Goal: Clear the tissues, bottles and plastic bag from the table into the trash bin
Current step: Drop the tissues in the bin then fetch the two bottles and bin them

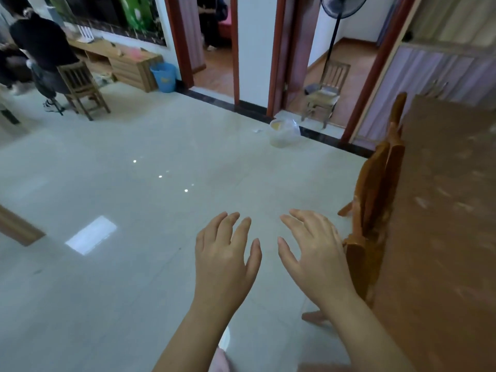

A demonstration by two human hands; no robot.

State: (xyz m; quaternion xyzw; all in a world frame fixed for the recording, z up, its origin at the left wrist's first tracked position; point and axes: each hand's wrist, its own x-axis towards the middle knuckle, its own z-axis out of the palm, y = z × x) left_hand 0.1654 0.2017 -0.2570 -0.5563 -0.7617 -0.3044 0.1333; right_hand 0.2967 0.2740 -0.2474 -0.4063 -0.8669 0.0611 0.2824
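My left hand [226, 253] and my right hand [312, 248] hover side by side over the pale floor, palms down, fingers spread, holding nothing. A white trash bin [284, 132] lined with a clear bag stands on the floor far ahead, near the dark threshold of a doorway. A small white scrap [257, 131] lies on the floor just left of it. The brown table [445, 210] runs along the right edge of the view; the part I see bears no tissues, bottles or bag.
Orange wooden chairs [375, 200] stand against the table, right beside my right hand. A blue bin [163, 76] sits by a wooden desk [128, 63] at back left, where a person [40, 49] sits on a chair. A standing fan [335, 36] and small chair [324, 92] fill the far doorway.
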